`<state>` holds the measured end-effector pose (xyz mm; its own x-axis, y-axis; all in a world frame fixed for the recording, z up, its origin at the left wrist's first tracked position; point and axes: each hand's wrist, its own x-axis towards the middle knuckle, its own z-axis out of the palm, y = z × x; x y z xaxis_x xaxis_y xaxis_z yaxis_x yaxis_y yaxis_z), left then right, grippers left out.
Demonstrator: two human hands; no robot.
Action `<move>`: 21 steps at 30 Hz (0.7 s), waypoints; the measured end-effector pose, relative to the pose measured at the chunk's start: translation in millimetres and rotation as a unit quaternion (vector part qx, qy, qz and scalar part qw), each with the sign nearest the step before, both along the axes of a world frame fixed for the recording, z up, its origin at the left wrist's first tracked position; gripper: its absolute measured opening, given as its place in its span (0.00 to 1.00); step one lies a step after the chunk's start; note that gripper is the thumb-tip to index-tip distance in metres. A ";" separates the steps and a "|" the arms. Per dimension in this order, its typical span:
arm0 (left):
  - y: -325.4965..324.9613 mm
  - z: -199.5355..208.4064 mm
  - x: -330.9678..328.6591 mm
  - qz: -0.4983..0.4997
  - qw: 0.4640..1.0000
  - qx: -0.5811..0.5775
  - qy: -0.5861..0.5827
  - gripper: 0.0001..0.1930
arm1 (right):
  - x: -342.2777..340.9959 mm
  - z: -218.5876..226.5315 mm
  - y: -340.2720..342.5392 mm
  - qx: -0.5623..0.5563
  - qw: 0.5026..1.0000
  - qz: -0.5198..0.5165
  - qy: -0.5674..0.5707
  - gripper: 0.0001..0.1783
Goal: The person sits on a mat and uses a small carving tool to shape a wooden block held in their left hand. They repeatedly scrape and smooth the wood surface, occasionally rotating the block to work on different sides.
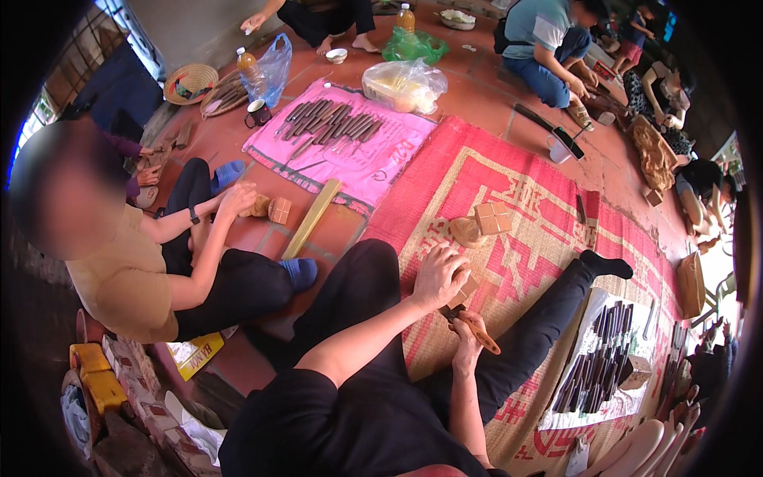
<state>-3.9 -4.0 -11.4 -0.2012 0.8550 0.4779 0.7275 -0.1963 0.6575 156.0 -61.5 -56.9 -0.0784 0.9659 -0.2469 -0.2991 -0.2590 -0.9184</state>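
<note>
Above red matting (524, 262), left fingers (449, 264) clasp a block (462, 293) (partly hidden) while right fingers (463, 326) grip a wooden handle (486, 342).

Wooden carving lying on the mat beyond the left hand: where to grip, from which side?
Probably the square base of the carving, across opposite flat sides, from above and the right: its other end looks rounded, and the left hand crowds the near side.

The person's two hands (437, 278) hold one block (463, 292) and one tool (484, 339).
</note>
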 end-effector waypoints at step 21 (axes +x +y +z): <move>1.3 5.0 -2.6 -0.012 0.999 0.027 0.019 0.09 | 13.6 -24.4 4.9 -0.036 0.995 -0.092 0.005 0.13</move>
<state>-6.5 -2.7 -6.4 -0.1615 0.8320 0.5307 0.7462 -0.2490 0.6174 169.7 -56.7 -81.3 0.0958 0.9438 -0.3163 -0.3558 -0.2643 -0.8964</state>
